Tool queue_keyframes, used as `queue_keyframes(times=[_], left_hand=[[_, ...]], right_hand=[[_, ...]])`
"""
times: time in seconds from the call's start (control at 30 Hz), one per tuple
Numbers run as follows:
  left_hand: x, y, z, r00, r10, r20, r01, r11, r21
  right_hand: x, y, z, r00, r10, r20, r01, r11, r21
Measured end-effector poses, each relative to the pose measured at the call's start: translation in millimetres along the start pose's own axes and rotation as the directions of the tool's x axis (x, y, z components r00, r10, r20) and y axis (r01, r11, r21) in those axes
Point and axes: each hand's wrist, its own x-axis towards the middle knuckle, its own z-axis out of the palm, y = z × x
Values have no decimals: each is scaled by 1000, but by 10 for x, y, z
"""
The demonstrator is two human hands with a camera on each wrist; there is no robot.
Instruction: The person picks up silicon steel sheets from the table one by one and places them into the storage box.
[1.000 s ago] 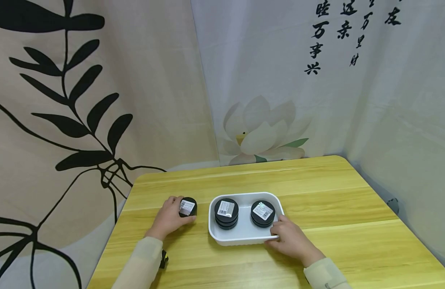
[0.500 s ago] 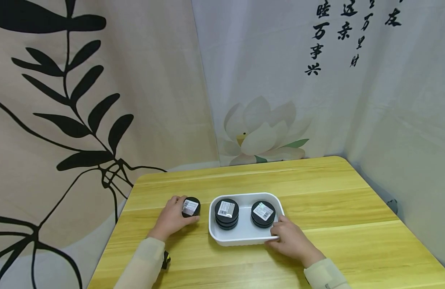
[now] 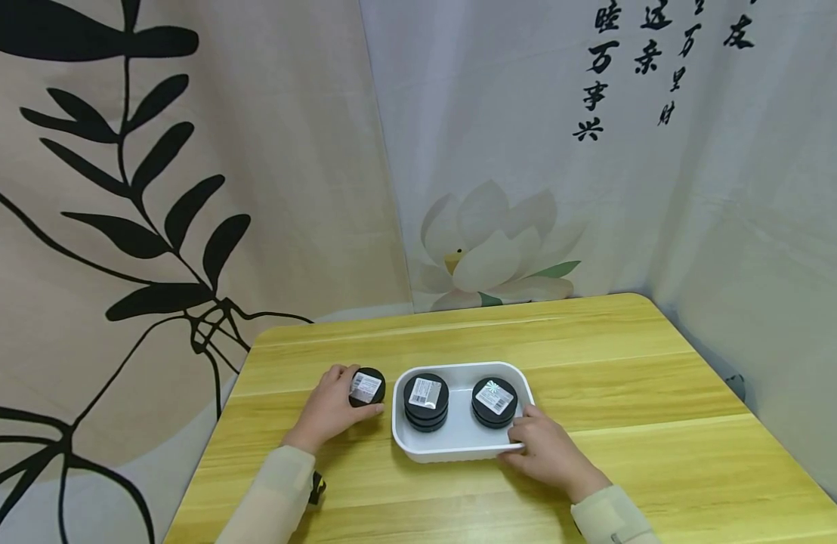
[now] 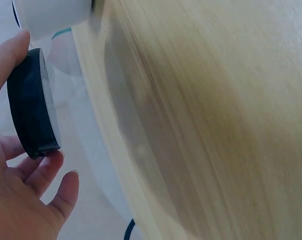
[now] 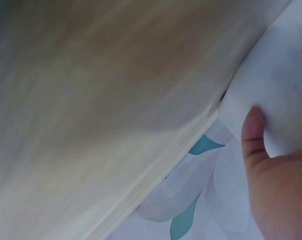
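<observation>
My left hand (image 3: 328,408) pinches a roll of black tape (image 3: 374,394) with a white barcode label, just left of the white tray (image 3: 459,453). In the left wrist view the tape roll (image 4: 29,102) is seen edge-on between thumb and fingers, off the table. Two stacks of similar rolls lie inside the tray: a left stack (image 3: 427,415) and a right stack (image 3: 495,412), each with a label on top. At the tray's near right corner my right hand (image 3: 551,453) grips the rim. The right wrist view shows one thumb (image 5: 254,132) against the tray's outer wall (image 5: 278,85).
The wooden table (image 3: 663,423) extends beyond the tray on every side. A printed curtain (image 3: 289,151) hangs behind its far edge. A small black item (image 3: 316,488) shows beside the left sleeve.
My left hand has moved to the right with the tape roll, bringing it closer to the tray. The right hand and tray stay in place.
</observation>
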Motion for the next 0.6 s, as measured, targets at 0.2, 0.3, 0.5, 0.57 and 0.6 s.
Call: queue_keyframes(times=[0.2,0.3,0.5,0.57,0.6], left_hand=[[4,42,-8,1000,-9,17,9,1000,10],[-2,87,-26,1000,-6,17,6,1000,10],[-9,168,-44,1000,5,8,-5,1000,-1],[-8,179,-40,1000,8,14,-8,1000,2],[-8,182,-38,1000,12,17,-12,1000,3]], right_hand=[[1,-1,-3,1000,-4,-3,4,1000,7],[0,4,0,1000,-3,-5,3,1000,9],[0,-5,-7,1000,-12,-16,12,1000,9],[0,-8,-12,1000,-11,-10,11,1000,12],[0,-7,-13,1000,-10,-5,10,1000,13]])
